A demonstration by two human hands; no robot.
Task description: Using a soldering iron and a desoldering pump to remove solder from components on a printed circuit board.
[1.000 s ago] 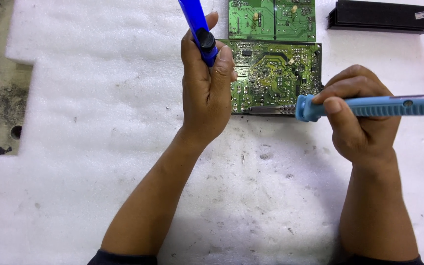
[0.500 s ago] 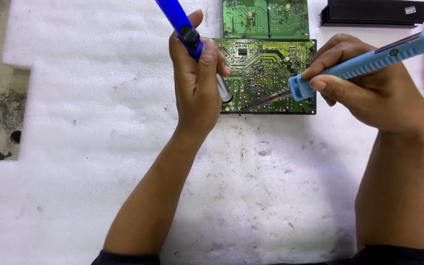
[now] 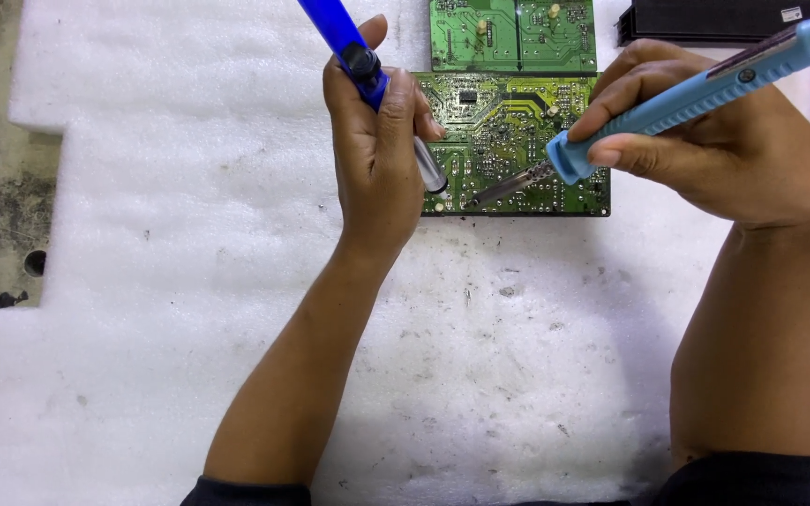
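The green circuit board [image 3: 517, 141] lies near the far edge of the white foam sheet [image 3: 189, 234]. The right hand [image 3: 724, 150] has its fingers wrapped around a light-blue soldering iron [image 3: 696, 94], tip on the board. The left hand [image 3: 377, 159] grips a blue desoldering pump [image 3: 349, 47], nozzle at the board's left edge.

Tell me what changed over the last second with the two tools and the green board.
The right hand swung the light-blue soldering iron from lying level off the board's corner to a slant, its metal tip now on the green circuit board. The left hand brought the dark-blue desoldering pump nearer, nozzle at the board's left edge. Both grips, board and white foam sheet stayed.
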